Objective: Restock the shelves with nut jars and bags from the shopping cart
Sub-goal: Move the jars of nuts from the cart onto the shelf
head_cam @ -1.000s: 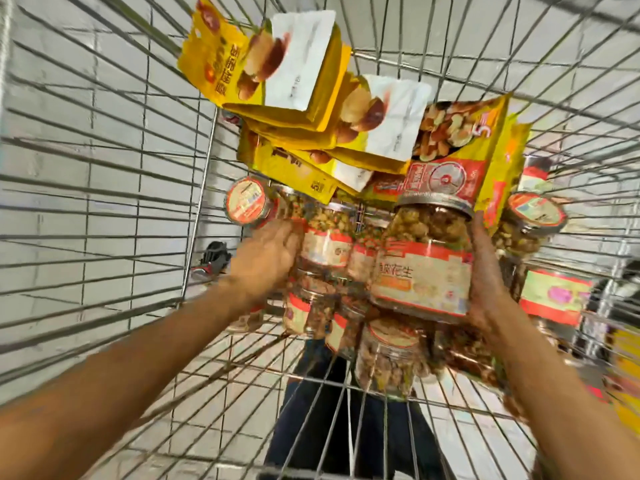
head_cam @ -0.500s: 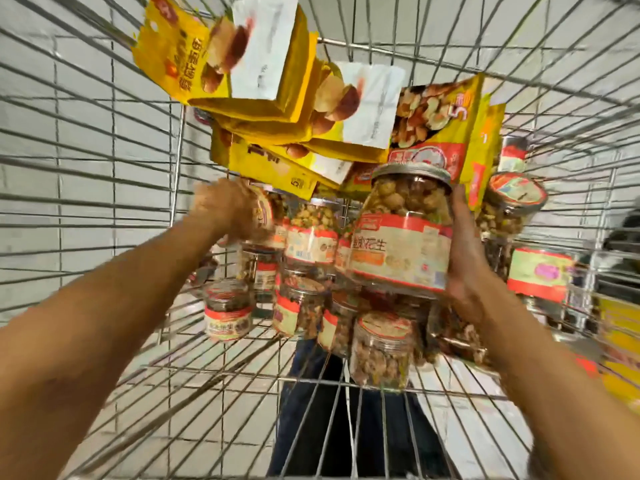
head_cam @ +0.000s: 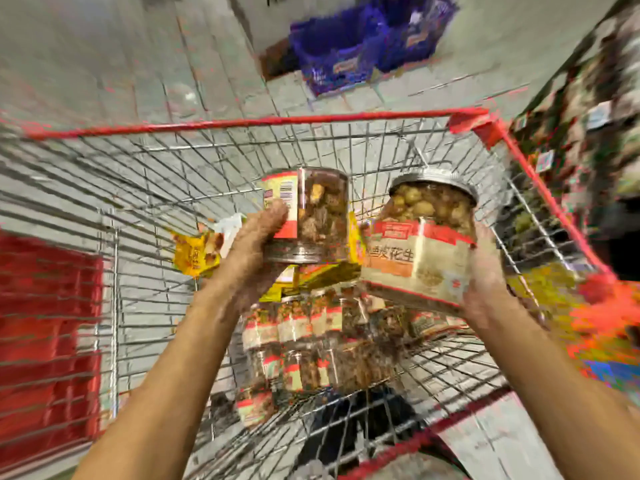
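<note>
My left hand grips a small clear nut jar with a red and yellow label, held upside down above the cart. My right hand grips a larger peanut jar with a silver lid and a red and cream label, tilted to the left. Both jars are lifted above the wire shopping cart. Below them several more nut jars lie in the cart, with yellow nut bags behind them. The picture is blurred.
The cart has a red rim. Blue crates stand on the tiled floor beyond it. Stocked shelves run along the right. A red surface shows through the cart's left side.
My left hand has taken hold of a small jar and lifted it. My right hand has raised the big peanut jar. The view has swung up to show the cart's rim and the floor.
</note>
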